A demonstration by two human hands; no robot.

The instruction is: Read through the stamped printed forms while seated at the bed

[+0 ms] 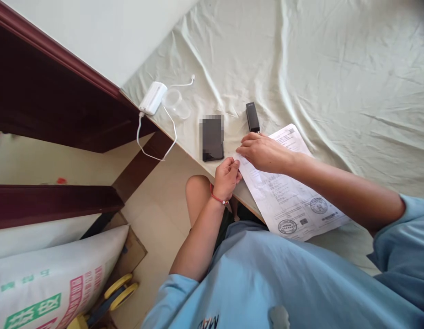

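A printed paper document (276, 187) with round and oval stamps lies partly on the cloth-covered surface, its lower end over my lap. My left hand (227, 176) is closed, pinching the document's left corner between thumb and fingers. My right hand (258, 150) reaches over the same end, its fingers bent together at the paper's edge; the fingertips' undersides are hidden. Just beyond the right hand lies a black stapler (252, 117), its near end close to the fingers. A black phone (212, 138) lies left of both, face up, partly blurred out.
A white power adapter (153, 98) with a cable and a clear plastic cup (175, 103) sit near the surface's left edge. Wrinkled pale green cloth (335, 82) covers the surface. Dark red wooden furniture (54, 91) stands left, above a printed white sack (61, 278) on the floor.
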